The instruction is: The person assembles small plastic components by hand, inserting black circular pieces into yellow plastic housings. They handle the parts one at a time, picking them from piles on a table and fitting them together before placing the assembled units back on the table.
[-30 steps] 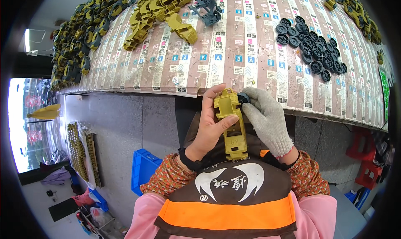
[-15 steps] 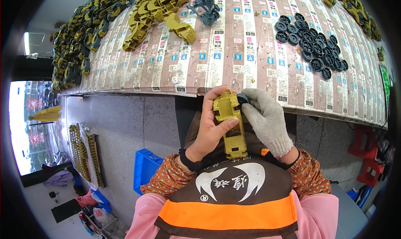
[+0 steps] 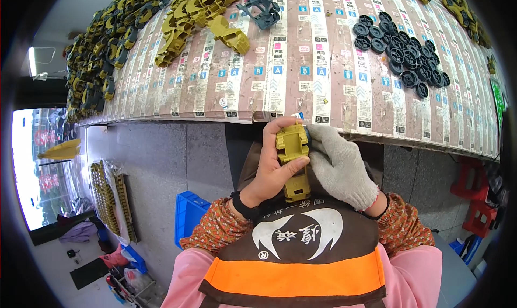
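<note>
My bare left hand [image 3: 269, 173] is closed around an olive-yellow plastic toy vehicle body [image 3: 292, 144]. Its thumb lies across the middle of the body, which I hold just off the table's near edge, over my apron. On my right hand [image 3: 343, 170] is a grey-white knit glove. Its fingers are closed and press against the upper right side of the body, over a dark wheel [image 3: 308, 135] that is mostly hidden by the glove. Beyond them on the table, black wheels [image 3: 409, 57] lie in a loose pile to the right.
More yellow bodies [image 3: 229, 34] and blue-grey frames [image 3: 260, 9] lie at the far left of the table [image 3: 301, 95]. Assembled toy vehicles [image 3: 91, 65] are heaped along its left edge. A blue crate [image 3: 188, 216] stands on the floor at left, red stools [image 3: 476, 200] at right.
The vehicle body has tipped and sits slightly lower in my left hand. My right fingers have closed in against its side, covering most of the wheel.
</note>
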### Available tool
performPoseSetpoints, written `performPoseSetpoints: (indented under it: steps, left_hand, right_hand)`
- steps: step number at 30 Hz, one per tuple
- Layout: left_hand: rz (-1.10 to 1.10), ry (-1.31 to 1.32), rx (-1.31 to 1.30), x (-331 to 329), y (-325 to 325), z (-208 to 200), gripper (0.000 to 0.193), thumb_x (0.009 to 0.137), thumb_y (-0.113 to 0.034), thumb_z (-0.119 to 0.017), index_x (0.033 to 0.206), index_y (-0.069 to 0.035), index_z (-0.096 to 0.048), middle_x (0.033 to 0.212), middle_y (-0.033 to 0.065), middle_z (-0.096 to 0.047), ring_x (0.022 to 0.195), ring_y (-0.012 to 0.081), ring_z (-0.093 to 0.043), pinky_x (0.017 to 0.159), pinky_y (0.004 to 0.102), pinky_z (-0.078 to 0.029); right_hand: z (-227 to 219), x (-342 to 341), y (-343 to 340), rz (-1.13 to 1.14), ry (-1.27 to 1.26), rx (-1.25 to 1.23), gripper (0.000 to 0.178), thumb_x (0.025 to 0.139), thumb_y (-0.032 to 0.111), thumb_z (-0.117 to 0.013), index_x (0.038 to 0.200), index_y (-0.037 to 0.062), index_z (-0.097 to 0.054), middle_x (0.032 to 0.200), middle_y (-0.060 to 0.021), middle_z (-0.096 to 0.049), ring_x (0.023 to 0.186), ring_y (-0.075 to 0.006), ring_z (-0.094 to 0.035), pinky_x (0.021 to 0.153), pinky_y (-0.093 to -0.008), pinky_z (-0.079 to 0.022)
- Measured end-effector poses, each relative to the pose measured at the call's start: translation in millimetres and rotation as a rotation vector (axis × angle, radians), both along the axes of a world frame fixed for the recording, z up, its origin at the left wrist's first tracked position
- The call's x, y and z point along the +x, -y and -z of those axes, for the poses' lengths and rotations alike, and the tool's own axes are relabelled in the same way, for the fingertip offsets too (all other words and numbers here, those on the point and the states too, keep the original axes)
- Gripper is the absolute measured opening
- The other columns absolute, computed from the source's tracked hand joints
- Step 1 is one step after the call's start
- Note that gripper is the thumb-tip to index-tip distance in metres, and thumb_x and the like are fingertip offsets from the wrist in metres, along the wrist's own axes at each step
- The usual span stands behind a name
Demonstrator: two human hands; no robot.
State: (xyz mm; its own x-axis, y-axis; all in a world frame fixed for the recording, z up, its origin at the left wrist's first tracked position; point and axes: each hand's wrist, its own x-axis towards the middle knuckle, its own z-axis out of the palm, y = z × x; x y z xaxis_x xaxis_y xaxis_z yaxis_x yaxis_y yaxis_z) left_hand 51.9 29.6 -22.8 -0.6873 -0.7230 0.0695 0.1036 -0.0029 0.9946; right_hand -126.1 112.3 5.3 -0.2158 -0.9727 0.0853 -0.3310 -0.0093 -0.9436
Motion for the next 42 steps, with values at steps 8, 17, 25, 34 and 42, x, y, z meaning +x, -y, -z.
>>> performPoseSetpoints:
  steps: [8,17,25,34,42]
  left_hand:
    - [0.103,-0.016,-0.196,0.7,-6.5,9.7,0.066,0.094,-0.009,-0.078,0.147,-0.006,-0.040,0.143,0.0126,-0.044,0.129,0.0228,-0.048,0.113,0.0369,-0.039]
    - [0.218,-0.036,0.186,-21.3,-6.5,-9.6,0.081,0.090,0.002,-0.078,0.157,-0.009,-0.034,0.149,0.0125,-0.048,0.134,0.0196,-0.051,0.115,0.0351,-0.042]
    - [0.221,0.111,0.494,-10.7,4.3,-11.4,0.078,0.092,0.000,-0.080,0.156,-0.011,-0.037,0.138,0.0056,-0.058,0.130,0.0151,-0.058,0.110,0.0348,-0.050]
    - [0.182,0.089,0.556,-0.5,-2.3,-1.1,0.085,0.092,0.003,-0.077,0.159,-0.018,-0.030,0.143,0.0168,-0.061,0.125,0.0297,-0.068,0.108,0.0458,-0.055]
    - [-0.222,-0.183,0.656,-15.2,19.4,-25.2,0.039,0.105,-0.020,-0.071,0.138,-0.007,-0.056,0.129,0.0121,-0.068,0.109,0.0242,-0.073,0.084,0.0385,-0.066]
  right_hand:
    - [-13.5,-8.8,-10.8,-0.084,-0.182,0.021,0.036,0.084,0.002,-0.064,0.119,0.0001,-0.059,0.082,-0.0251,-0.069,0.075,-0.0466,-0.071,0.067,-0.0543,-0.055]
    - [-19.6,-54.8,-13.0,-0.013,0.040,0.177,0.023,0.091,0.008,-0.063,0.112,0.0022,-0.072,0.088,-0.0227,-0.074,0.086,-0.0414,-0.075,0.081,-0.0456,-0.060]
    - [-4.5,-218.5,-20.5,0.722,-0.848,0.241,0.023,0.100,0.024,-0.065,0.115,0.0075,-0.071,0.102,-0.0198,-0.075,0.096,-0.0398,-0.073,0.085,-0.0493,-0.056]
    - [5.6,-229.1,-11.3,0.650,-0.809,0.270,0.032,0.093,0.023,-0.073,0.116,0.0019,-0.063,0.111,-0.0248,-0.070,0.105,-0.0431,-0.069,0.091,-0.0495,-0.054]
    - [-18.6,-131.8,-17.2,0.413,-0.244,0.081,0.031,0.091,0.005,-0.071,0.122,0.0007,-0.070,0.100,-0.0115,-0.075,0.091,-0.0187,-0.071,0.084,-0.0335,-0.057]
